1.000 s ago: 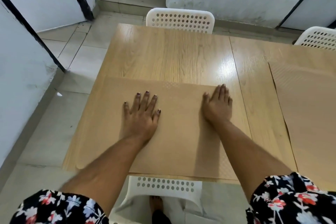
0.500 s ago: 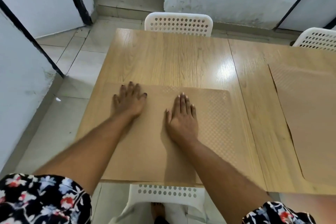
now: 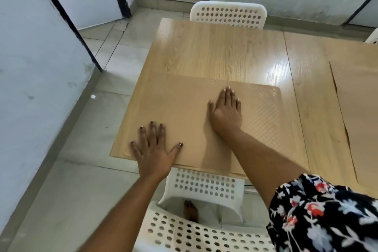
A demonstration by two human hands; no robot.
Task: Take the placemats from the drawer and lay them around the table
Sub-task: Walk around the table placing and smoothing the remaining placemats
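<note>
The fingers (image 3: 152, 132) of the left hand (image 3: 154, 153) are lying spread and flat, released, pressing on the near left corner of a placemat (image 3: 184, 112); the palm is overhanging the near edge of the worktop (image 3: 221, 51). The fingers of the right hand (image 3: 226, 112) are lying together, flat and grasping nothing, resting further in on the same mat, right of its middle.

The placemat is a thin tan rectangle with rounded corners, almost matching the pale wood under it. Its right part is showing a fine embossed dot texture; the left part is looking smooth, somewhat blurred. It is lying flat at the left end of the worktop, its long axis running left to right along the near edge, its long side facing the white perforated chair (image 3: 204, 186) tucked below.

A second placemat (image 3: 360, 112) of the same colour is lying well apart to the right, partly cut off by the frame.
</note>
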